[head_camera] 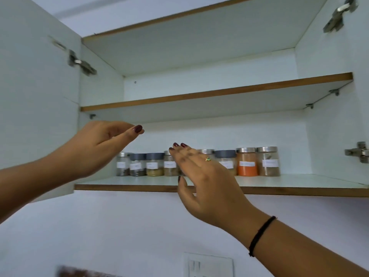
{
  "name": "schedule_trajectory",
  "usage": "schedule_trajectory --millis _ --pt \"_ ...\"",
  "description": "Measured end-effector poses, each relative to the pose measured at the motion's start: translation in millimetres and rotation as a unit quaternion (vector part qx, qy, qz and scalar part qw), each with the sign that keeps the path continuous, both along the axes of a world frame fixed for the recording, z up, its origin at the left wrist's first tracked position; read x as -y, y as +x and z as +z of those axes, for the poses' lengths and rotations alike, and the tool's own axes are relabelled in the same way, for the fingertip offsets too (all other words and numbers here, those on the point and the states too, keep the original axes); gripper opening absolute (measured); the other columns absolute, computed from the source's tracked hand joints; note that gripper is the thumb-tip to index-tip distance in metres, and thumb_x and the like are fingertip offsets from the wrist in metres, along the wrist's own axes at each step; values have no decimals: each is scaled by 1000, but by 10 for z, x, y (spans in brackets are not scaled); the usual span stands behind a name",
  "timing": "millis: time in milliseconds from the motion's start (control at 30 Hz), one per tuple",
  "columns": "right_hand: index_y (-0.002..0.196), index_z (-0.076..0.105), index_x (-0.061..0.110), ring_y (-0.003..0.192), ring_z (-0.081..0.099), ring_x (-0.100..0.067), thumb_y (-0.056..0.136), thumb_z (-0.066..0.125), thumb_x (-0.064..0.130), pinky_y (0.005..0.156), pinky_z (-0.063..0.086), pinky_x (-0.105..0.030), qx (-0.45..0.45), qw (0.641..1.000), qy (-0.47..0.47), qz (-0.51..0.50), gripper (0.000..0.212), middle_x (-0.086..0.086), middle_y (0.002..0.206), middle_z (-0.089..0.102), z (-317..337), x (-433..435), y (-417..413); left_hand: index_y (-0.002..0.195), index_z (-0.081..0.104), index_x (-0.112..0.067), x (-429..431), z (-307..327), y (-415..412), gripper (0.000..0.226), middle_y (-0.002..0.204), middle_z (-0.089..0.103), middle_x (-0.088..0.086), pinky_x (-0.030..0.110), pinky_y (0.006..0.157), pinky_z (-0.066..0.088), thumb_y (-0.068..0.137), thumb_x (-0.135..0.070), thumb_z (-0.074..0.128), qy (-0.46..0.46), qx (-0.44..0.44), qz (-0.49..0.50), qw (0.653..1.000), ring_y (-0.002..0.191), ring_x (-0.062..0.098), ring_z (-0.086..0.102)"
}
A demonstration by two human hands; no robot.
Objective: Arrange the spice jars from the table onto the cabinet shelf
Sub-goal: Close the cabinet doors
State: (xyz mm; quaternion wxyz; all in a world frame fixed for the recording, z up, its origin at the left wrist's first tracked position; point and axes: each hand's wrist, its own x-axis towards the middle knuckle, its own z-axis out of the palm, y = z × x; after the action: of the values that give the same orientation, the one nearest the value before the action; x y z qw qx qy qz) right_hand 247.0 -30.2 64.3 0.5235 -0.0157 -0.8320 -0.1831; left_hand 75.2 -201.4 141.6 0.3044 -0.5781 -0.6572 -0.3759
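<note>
Several small labelled spice jars stand in one row at the back of the bottom cabinet shelf (299, 181). The row runs from a jar with dark contents (122, 164) on the left to an orange-powder jar (247, 162) and a brown-powder jar (268, 161) on the right. My right hand (205, 180) is raised in front of the middle of the row with straight fingers, holding nothing; it hides one or two jars. My left hand (99, 144) hovers at the shelf's left end, fingers relaxed, empty, apart from the jars.
The cabinet's middle shelf (219, 92) is bare. The left door (38, 96) stands open beside my left arm, and the right door's hinges (358, 151) show at the edge. A white wall socket plate (207, 264) sits below on the wall.
</note>
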Motion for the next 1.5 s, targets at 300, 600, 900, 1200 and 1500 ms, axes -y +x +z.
schedule_trajectory --millis 300,600,900,1200,1500 --pt "145 45 16 135 46 -10 89 49 25 108 43 -24 10 993 -53 106 57 4 146 52 -166 1164 -1117 120 68 -40 1608 80 -725 73 114 67 -25 15 83 41 75 -84 31 11 -29 91 995 105 -5 61" --pt "139 52 24 115 55 -2 92 55 27 95 49 -20 28 906 -293 303 47 10 124 63 -378 2528 -2139 130 62 -36 2783 61 -959 56 131 63 -13 27 93 45 88 -70 49 18 -59 202 977 114 15 61" --pt "117 56 23 93 72 -23 95 49 55 76 62 -29 261 545 -699 382 40 -5 101 73 -664 3518 -2709 139 57 -22 3319 -171 -1230 56 138 61 -3 39 107 43 95 -54 41 -43 -268 354 895 134 19 51" --pt "143 37 15 112 63 -38 84 49 73 92 56 -47 289 252 -807 449 83 -21 130 60 -590 4001 -3228 155 26 -7 3559 -429 -1638 71 165 17 11 34 123 15 98 -45 45 58 -226 424 875 154 27 14" --pt "126 54 14 109 64 -28 95 54 50 95 45 -39 164 234 -822 493 48 -13 118 65 -578 4162 -3514 154 21 -11 3575 -421 -1708 71 140 45 -9 1 61 43 98 -29 60 161 211 166 950 96 -3 55"
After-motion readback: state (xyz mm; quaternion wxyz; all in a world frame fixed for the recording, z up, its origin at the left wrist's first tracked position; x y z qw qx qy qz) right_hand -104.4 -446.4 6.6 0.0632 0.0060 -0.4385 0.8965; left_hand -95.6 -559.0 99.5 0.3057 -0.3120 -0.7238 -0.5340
